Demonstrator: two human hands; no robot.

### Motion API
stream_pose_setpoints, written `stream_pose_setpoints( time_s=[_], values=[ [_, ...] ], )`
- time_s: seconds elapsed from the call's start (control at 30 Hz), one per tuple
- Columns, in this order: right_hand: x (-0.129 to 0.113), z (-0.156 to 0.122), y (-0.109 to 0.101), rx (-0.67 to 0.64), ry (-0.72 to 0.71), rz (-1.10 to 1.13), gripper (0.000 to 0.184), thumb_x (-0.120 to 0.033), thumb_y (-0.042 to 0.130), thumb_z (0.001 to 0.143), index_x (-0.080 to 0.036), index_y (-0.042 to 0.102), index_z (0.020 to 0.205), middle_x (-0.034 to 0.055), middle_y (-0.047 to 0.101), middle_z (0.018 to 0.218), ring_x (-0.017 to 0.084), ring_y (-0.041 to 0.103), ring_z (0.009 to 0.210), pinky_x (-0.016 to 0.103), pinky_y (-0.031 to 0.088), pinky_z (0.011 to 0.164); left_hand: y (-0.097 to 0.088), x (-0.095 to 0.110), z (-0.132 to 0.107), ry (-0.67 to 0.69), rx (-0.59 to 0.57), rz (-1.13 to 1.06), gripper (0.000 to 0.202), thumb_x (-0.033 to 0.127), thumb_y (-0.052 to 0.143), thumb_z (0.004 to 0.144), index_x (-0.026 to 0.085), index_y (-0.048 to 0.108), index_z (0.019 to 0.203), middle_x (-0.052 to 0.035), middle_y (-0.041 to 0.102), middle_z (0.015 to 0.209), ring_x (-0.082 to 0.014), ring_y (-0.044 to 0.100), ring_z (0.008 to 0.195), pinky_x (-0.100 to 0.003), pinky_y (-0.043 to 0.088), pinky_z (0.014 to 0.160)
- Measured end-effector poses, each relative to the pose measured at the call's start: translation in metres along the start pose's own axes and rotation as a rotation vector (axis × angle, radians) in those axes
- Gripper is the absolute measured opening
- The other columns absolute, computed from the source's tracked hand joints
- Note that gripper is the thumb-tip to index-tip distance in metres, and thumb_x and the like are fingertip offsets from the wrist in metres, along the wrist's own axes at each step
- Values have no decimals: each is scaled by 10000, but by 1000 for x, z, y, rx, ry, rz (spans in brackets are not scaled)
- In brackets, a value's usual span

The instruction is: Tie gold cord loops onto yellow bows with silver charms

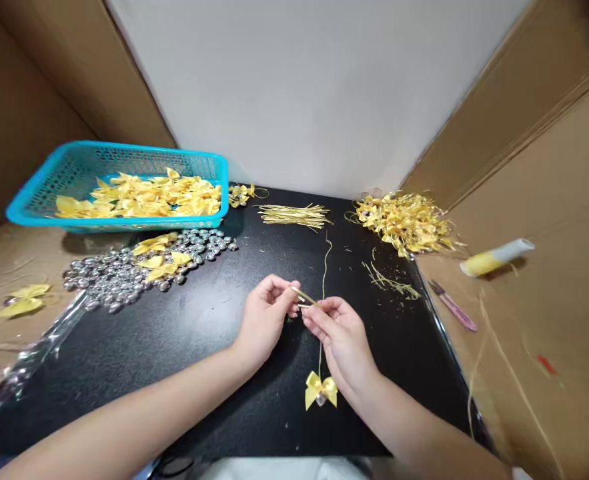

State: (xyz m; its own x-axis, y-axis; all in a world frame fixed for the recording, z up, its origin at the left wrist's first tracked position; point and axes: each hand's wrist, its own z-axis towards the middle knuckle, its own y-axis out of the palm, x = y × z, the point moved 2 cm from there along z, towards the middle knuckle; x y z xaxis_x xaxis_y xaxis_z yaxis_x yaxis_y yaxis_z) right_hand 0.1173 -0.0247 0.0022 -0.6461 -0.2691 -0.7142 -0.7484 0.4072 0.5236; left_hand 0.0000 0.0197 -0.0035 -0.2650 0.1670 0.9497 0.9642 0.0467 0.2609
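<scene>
My left hand (273,308) and my right hand (338,327) meet above the middle of the black table. Thumb and fingers of each are closed on a thin gold strip (308,298) stretched between them; it looks like a twist tie. Shorter gold ends show just below it, partly hidden by fingertips. Under my hands a thin gold cord (327,267) runs up the table. Near the front edge, at the cord's lower end, lies a yellow ribbon bow (313,391) with a silvery bead (321,399) at its middle.
A blue basket (119,225) holds yellow bows at the left, behind silver beads (119,277). Gold strips (294,215) lie at the back. Corded bows (407,220), strip scraps (391,283), a pink-handled cutter (457,310) and a yellow-and-white tube (497,258) are at right.
</scene>
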Motion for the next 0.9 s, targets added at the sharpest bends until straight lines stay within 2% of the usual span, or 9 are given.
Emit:
stream_pose_setpoints(
  time_s=[0.43, 0.7, 0.9],
  values=[
    [0, 0, 3, -56, -11, 99, 382, -202, 915, 512, -187, 592, 715, -47, 679, 702, 95, 694, 698, 216, 569, 709, 2, 3, -10, 183, -40, 42, 233, 247, 740, 770, 165, 537, 690, 34, 637, 675, -70, 576, 555, -169, 474, 521],
    [1, 1, 4, -28, -45, 62, 411, -278, 937, 486, -177, 596, 689, -50, 670, 672, 78, 665, 652, 210, 561, 693, 2, 3, -14, 200, -127, 15, 253, 237, 740, 799, 169, 527, 680, 24, 677, 689, -78, 608, 601, -171, 486, 561],
    [-4, 2, 6, -22, -105, 33, 421, -331, 940, 466, -177, 602, 665, -50, 656, 656, 92, 663, 667, 233, 569, 706, -1, 2, -16, 148, -166, -36, 260, 290, 757, 800, 168, 550, 700, 15, 715, 728, -92, 653, 658, -202, 542, 655]
  ],
)
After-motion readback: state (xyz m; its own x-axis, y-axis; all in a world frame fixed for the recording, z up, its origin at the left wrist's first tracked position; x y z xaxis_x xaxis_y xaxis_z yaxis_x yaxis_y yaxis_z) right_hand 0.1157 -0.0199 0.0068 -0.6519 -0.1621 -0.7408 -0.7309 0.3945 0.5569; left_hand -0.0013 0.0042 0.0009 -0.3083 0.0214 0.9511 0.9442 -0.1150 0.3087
